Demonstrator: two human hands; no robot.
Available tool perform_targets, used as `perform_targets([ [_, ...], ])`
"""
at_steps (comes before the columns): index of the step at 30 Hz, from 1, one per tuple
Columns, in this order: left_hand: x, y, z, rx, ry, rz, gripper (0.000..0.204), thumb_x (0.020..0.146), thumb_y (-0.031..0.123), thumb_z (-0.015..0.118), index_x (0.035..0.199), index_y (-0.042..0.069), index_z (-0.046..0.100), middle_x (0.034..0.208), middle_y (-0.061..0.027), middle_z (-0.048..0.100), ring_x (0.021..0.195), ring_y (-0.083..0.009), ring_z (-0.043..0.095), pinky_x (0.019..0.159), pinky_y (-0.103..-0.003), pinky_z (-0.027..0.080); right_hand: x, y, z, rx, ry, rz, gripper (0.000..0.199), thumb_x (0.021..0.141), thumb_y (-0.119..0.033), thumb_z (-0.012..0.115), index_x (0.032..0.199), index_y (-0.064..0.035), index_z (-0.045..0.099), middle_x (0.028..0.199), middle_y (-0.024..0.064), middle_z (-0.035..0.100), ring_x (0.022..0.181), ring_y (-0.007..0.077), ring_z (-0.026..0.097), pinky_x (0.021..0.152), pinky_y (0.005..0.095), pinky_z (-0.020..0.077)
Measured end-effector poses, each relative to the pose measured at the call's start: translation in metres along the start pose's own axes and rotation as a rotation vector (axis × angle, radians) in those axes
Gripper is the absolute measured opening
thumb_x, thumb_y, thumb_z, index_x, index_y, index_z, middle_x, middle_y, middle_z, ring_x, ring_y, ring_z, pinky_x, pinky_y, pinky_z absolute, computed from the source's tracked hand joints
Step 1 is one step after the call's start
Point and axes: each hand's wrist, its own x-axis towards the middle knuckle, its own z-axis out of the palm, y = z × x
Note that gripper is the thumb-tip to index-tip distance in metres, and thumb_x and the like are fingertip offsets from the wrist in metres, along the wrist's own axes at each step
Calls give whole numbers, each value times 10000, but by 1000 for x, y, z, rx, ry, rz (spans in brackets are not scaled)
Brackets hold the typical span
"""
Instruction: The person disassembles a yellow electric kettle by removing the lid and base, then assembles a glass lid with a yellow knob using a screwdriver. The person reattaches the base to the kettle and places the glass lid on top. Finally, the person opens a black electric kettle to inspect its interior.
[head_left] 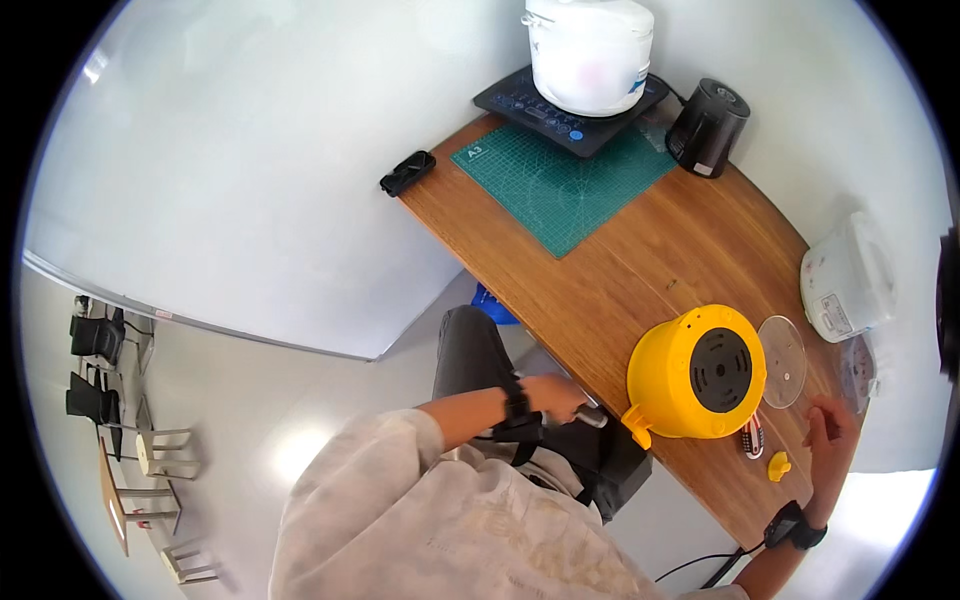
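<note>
A yellow pot [660,375] lies tipped over on the table, its black slotted base [721,370] facing up. One yellow side handle [637,426] juts out at the near edge. Just left of it, my left hand [555,397] is closed round a grey rod-like handle [592,415], whose other end is hidden. Over the right side of the table, my right hand [832,425] has its fingers curled in; anything between them is too small to make out. Near that hand are a small yellow knob [779,466], a red and black item with a white edge [753,438] and a round clear lid [782,362].
On a green cutting mat [570,195] at the back, a black induction cooker [545,118] carries a white pot [590,60]. A black cylindrical appliance [708,128] and a white rice cooker [848,280] stand along the far side. A black case [408,173] sits at the left corner.
</note>
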Motion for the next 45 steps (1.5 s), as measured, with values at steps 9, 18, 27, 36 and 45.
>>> perform_targets([
  [9,-160,90,-146,-289,-115,-43,325,986,364,637,1047,55,560,767,-180,636,720,-405,605,604,-441,441,-47,-55,50,69,6,-289,101,874,-1,696,960,2,748,781,78,724,644,105,609,611,219,456],
  [18,-165,138,-194,-661,47,64,262,980,226,670,1095,54,509,752,-51,612,609,-145,531,552,-311,397,-96,-94,78,392,-261,-461,357,790,-138,832,1108,-20,721,772,66,720,587,138,611,569,239,485],
  [27,-108,192,-210,-642,-99,118,342,952,161,644,1202,37,446,874,-169,658,717,-324,666,610,-392,475,-92,-113,103,426,-378,-451,650,793,-258,882,1324,-70,558,900,75,673,620,146,606,573,256,501],
  [36,-81,192,-234,-574,-165,291,412,969,161,673,1307,24,482,1120,-120,677,975,-206,664,860,-334,523,-110,-73,62,443,21,-455,448,809,-212,863,1126,-33,602,922,85,716,641,141,669,593,251,520],
  [45,8,174,-259,45,293,383,324,917,169,706,1211,72,609,1324,-149,591,1257,-317,553,1029,-389,469,-128,-56,36,551,596,-14,316,861,-190,790,1010,-16,573,729,77,659,603,120,627,575,247,475],
])
